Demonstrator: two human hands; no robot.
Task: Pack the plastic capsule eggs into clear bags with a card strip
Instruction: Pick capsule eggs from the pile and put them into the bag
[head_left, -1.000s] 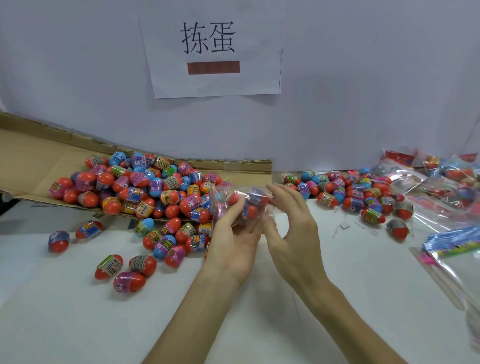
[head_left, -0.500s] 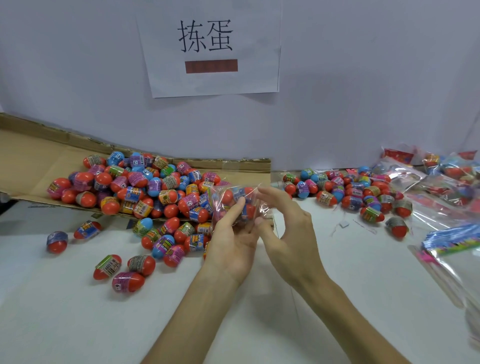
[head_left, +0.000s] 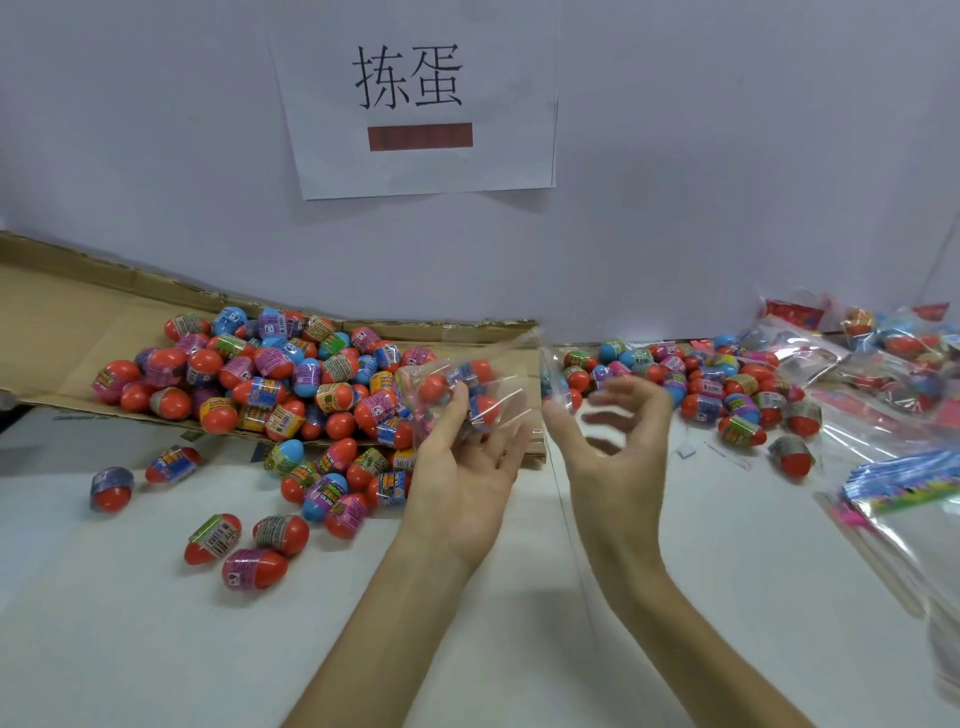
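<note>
Capsule eggs (head_left: 270, 374) strew the white table (head_left: 156, 649); left hand (head_left: 462, 483) grips a bag (head_left: 467, 395), right hand (head_left: 618, 447) relaxed.

A clear bag (head_left: 493, 395), crumpled and holding several red-ended capsule eggs (head_left: 434, 387), rested in the left hand (head_left: 462, 483) between two heaps of loose eggs (head_left: 270, 374).

Eggs (head_left: 270, 374) on cardboard (head_left: 62, 322), left.

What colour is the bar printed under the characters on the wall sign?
Dark brownish red, a solid bar; it shows clearly in the head view.
</note>
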